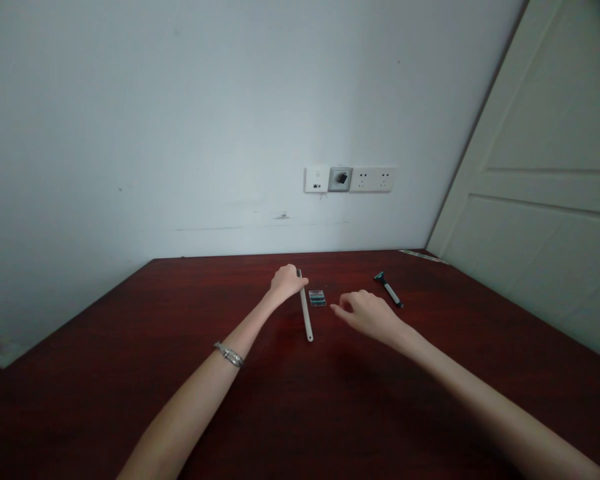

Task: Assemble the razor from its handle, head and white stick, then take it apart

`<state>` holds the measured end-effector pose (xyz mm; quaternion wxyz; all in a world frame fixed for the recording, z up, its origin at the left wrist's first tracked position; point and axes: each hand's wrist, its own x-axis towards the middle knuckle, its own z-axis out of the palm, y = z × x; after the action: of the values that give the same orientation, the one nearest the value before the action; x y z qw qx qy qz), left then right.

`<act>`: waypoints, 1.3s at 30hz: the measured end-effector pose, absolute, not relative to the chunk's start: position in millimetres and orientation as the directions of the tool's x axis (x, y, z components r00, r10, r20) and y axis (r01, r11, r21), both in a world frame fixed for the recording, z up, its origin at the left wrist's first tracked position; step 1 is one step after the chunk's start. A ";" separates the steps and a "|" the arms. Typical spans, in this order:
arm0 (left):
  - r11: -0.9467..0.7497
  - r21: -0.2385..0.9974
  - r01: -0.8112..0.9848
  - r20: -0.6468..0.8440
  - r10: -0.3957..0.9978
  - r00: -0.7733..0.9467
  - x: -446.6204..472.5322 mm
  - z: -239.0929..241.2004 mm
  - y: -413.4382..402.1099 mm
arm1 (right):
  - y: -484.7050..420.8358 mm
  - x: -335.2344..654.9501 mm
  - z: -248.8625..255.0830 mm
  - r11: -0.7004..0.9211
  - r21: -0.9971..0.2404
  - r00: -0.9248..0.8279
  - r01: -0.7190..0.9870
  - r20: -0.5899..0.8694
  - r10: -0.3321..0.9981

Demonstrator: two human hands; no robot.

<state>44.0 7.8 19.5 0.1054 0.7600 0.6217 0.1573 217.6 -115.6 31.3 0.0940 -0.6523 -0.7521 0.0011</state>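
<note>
My left hand (287,283) is closed round the far part of a long, slim white stick (306,317). The stick has a dark far tip and a small hole at its near end; my fingers hide what lies along its far side. Just right of it on the table is a small clear case (317,298) with dark strips inside. My right hand (367,312) hovers to the right of the case, holding nothing, fingers curved and thumb apart. Beyond that hand lies a razor (390,289) with a black head and a pale grip.
The dark red wooden table (230,427) reaches back to a pale wall (205,120). Wall sockets (373,179) sit above its back edge. A white panelled door (540,173) leans in on the right, with a thin printed strip (423,256) near the back right corner.
</note>
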 end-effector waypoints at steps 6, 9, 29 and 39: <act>-0.297 0.345 0.890 0.282 0.938 0.204 47.2 51.4 -16.9 | -125.2 182.6 33.1 0.176 -0.022 -0.169 0.984 0.201 0.965; -0.319 0.351 0.880 0.325 0.923 0.205 50.6 60.4 -29.1 | -123.8 171.9 34.1 0.188 -0.001 -0.184 0.982 0.216 0.959; -0.332 0.482 0.811 0.435 0.894 0.107 61.2 64.9 -40.0 | -114.9 167.8 41.9 0.211 0.069 -0.222 0.975 0.296 0.929; -0.394 0.558 0.730 0.415 0.895 0.166 58.1 55.8 -18.8 | -98.8 250.8 45.2 0.116 -0.035 -0.106 0.993 0.222 0.969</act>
<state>58.1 -18.8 55.8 0.1149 0.7547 0.5383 0.3570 250.8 -98.8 45.2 0.0949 -0.6618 -0.7411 -0.0612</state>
